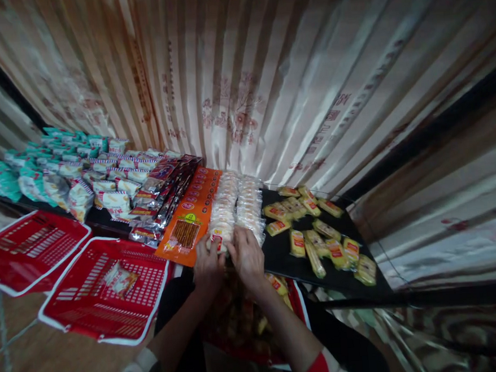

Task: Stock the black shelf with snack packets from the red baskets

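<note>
Two rows of white snack packets (225, 199) in clear wrap stand side by side on the black shelf. At the near end of the left row is a white snack packet with a red label (217, 238). My left hand (208, 265) is closed on its left side, fingers curled over the edge. My right hand (248, 259) is closed too, its thumb side against the same packet and its fingertips by the front of the right row. The fingers partly hide the packet. An orange bag of brown sticks (187, 230) lies left of the rows.
Yellow snack packets (315, 243) lie scattered on the black shelf (278, 257) at right. A red basket (301, 301) with yellow packets sits below my arms. Two red baskets (153, 289) stand at left; the nearer holds one packet (119, 280). White and teal packets (71, 158) crowd the left shelf.
</note>
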### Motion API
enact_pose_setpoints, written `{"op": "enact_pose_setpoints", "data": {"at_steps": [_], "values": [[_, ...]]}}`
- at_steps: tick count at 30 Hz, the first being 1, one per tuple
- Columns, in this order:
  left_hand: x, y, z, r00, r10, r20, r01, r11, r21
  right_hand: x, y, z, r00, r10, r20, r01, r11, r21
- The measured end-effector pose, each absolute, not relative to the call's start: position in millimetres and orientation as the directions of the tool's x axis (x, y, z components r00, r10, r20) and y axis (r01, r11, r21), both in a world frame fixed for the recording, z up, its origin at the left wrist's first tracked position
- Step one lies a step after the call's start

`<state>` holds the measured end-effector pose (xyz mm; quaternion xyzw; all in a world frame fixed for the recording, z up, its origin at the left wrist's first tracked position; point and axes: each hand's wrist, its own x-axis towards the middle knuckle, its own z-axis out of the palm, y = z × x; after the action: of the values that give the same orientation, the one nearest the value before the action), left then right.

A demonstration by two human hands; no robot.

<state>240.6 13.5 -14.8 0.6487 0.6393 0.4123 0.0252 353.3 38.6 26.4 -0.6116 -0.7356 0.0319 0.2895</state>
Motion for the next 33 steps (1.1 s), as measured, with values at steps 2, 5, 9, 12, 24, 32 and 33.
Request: {"op": "enact_pose_setpoints", "data": {"at_steps": [2,5,9,12,24,32,33], "values": [[240.9,15.1,-15.6,-0.160,0.842,0.515,0.803,-0.192,0.564,360.5,31.2,17.7,-0.056,0.873,0.485,0.898,0.256,-0.358],[241.4,15.7,-15.2,-0.149,0.838,0.524,0.803,-0.206,0.559,376.6,20.2,-4.4,-0.026,0.838,0.545,0.931,0.218,-0.291],[243.7,17.4,-13.0,-0.143,0.840,0.523,0.829,-0.187,0.527,396.2,20.4,-27.9,-0.075,0.858,0.509,0.926,0.249,-0.283],[245.5,20.6,-13.2,-0.141,0.838,0.527,0.846,-0.174,0.504,403.7,30.8,-31.8,-0.094,0.863,0.497,0.904,0.283,-0.321],[247.2,25.1,-27.7,-0.110,0.764,0.636,0.841,-0.270,0.469,410.9,38.9,-26.6,-0.068,0.851,0.520,0.859,0.315,-0.404],[245.8,19.4,-17.3,-0.062,0.790,0.610,0.848,-0.281,0.450,408.8,39.8,-29.2,-0.072,0.865,0.496,0.826,0.330,-0.456],[245.9,18.2,-16.5,-0.063,0.784,0.618,0.849,-0.283,0.447,408.9,39.6,-28.9,-0.080,0.864,0.497,0.824,0.338,-0.454]]}}
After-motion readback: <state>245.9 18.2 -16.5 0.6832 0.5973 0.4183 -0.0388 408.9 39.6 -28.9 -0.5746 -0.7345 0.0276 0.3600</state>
